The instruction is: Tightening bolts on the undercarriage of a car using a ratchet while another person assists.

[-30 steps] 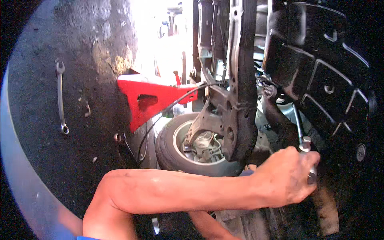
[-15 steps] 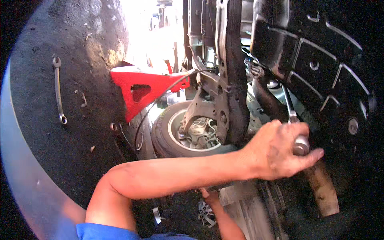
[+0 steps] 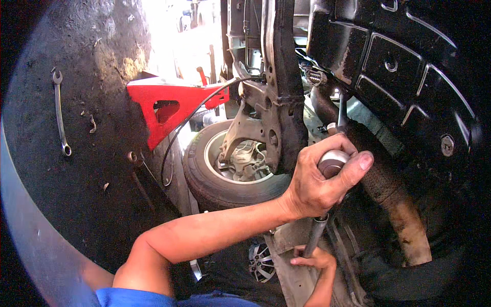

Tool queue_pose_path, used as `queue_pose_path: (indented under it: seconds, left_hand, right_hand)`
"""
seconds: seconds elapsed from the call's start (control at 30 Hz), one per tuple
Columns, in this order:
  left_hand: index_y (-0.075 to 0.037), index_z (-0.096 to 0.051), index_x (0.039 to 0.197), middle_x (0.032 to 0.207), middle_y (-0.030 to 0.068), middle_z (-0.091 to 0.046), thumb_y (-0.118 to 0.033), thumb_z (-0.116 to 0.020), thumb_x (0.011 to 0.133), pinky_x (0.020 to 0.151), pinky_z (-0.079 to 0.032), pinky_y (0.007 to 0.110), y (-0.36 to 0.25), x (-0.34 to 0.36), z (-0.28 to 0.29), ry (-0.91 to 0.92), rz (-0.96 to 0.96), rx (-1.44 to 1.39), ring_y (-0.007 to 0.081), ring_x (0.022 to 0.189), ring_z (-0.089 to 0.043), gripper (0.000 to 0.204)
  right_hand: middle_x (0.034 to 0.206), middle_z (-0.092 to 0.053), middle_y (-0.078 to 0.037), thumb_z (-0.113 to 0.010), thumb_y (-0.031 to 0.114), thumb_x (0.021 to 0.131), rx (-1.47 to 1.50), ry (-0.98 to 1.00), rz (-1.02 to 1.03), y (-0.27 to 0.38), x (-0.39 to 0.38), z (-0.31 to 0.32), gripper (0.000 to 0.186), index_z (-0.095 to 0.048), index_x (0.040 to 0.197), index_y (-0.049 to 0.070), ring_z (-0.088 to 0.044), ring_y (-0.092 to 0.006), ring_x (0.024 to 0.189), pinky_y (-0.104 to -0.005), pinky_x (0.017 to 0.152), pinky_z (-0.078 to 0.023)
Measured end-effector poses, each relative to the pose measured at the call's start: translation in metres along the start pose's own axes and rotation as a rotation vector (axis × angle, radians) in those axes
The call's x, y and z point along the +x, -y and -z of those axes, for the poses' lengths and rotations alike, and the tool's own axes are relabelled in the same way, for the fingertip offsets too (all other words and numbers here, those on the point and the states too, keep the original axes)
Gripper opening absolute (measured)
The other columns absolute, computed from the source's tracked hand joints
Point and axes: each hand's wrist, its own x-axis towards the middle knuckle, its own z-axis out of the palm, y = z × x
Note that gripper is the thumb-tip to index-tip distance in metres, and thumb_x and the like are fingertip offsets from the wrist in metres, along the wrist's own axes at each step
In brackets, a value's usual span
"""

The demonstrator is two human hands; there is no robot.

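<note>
Landmark: one tyre (image 3: pixel 225 193), dark, fitted round a pale rim.

Tool: one metal bar tool (image 3: pixel 315 233) with a rounded, shiny head, slanting to the right of the tyre and reaching below its level.

Left hand (image 3: pixel 327 176): yours, right of the tyre; fingers closed round the tool's head, thumb along its near side.

Right hand (image 3: pixel 317 258): yours, below and to the right of the tyre; fingers loosely curled about the bar's lower end. You cannot tell how firm that hold is.

Surroundings: red bracket-shaped piece (image 3: pixel 181 94), above left of the tyre; steel spanner (image 3: pixel 61 112), well to its left; black cable (image 3: pixel 176 135), arching just left; silver spoked wheel (image 3: pixel 262 260), below; stained pipe (image 3: pixel 409 230), well to its right.
</note>
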Motion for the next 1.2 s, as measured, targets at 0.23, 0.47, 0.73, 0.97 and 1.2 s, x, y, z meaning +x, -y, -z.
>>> queue_pose_path:
  seconds: [0.23, 0.47, 0.73, 0.97, 1.2]
  left_hand:
    - [-0.005, -0.062, 0.082, 0.064, 0.0001, -0.059, -0.021, -0.079, 0.087, 0.049, -0.041, 0.026, -0.004, 0.006, -0.009, 0.059, -0.115, 0.266, 0.0077, 0.054, -0.055, 0.024]
    - [-0.006, -0.060, 0.082, 0.068, 0.0093, -0.063, -0.027, -0.084, 0.078, 0.049, -0.052, 0.035, 0.009, 0.004, -0.013, 0.079, -0.329, 0.562, 0.0260, 0.054, -0.067, 0.032]
    - [-0.007, -0.058, 0.123, 0.088, 0.0181, -0.061, -0.043, -0.080, 0.079, 0.064, -0.054, 0.043, -0.011, -0.006, -0.018, -0.102, -0.125, 0.678, 0.0342, 0.078, -0.064, 0.061]
    - [-0.007, -0.062, 0.102, 0.099, 0.0146, -0.051, -0.027, -0.085, 0.071, 0.100, -0.041, 0.052, 0.007, 0.007, -0.016, -0.152, -0.530, 0.620, 0.0338, 0.103, -0.054, 0.043]
    - [-0.009, -0.050, 0.077, 0.074, 0.0057, -0.051, -0.010, -0.076, 0.068, 0.100, -0.039, 0.049, 0.010, 0.022, -0.012, 0.134, -0.677, 0.475, 0.0289, 0.083, -0.055, 0.028]
  right_hand:
    - [0.114, -0.068, -0.011, -0.080, 0.037, 0.087, -0.128, -0.301, 0.184, 0.021, 0.049, -0.042, 0.048, -0.067, 0.120, 0.005, -0.061, -0.0241, 0.109, -0.0382, 0.097, -0.047]
    - [0.092, -0.070, -0.003, -0.076, 0.028, 0.090, -0.433, -0.805, 0.561, 0.001, 0.187, -0.098, 0.030, -0.070, 0.104, 0.002, -0.063, -0.0145, 0.088, -0.0326, 0.078, -0.050]
    - [0.062, -0.052, 0.004, -0.075, 0.025, 0.092, 0.432, -0.385, 0.294, 0.070, 0.160, -0.086, 0.032, -0.060, 0.073, 0.004, -0.045, -0.0067, 0.060, -0.0306, 0.056, -0.038]
    - [0.079, -0.062, 0.000, -0.067, 0.023, 0.096, 0.160, -0.346, 0.196, 0.044, 0.164, -0.081, 0.020, -0.065, 0.090, 0.004, -0.055, -0.0111, 0.076, -0.0296, 0.066, -0.044]
    - [0.083, -0.063, -0.002, -0.067, 0.022, 0.096, 0.044, -0.404, 0.300, 0.026, 0.197, -0.111, 0.019, -0.065, 0.093, 0.004, -0.056, -0.0123, 0.080, -0.0305, 0.069, -0.045]
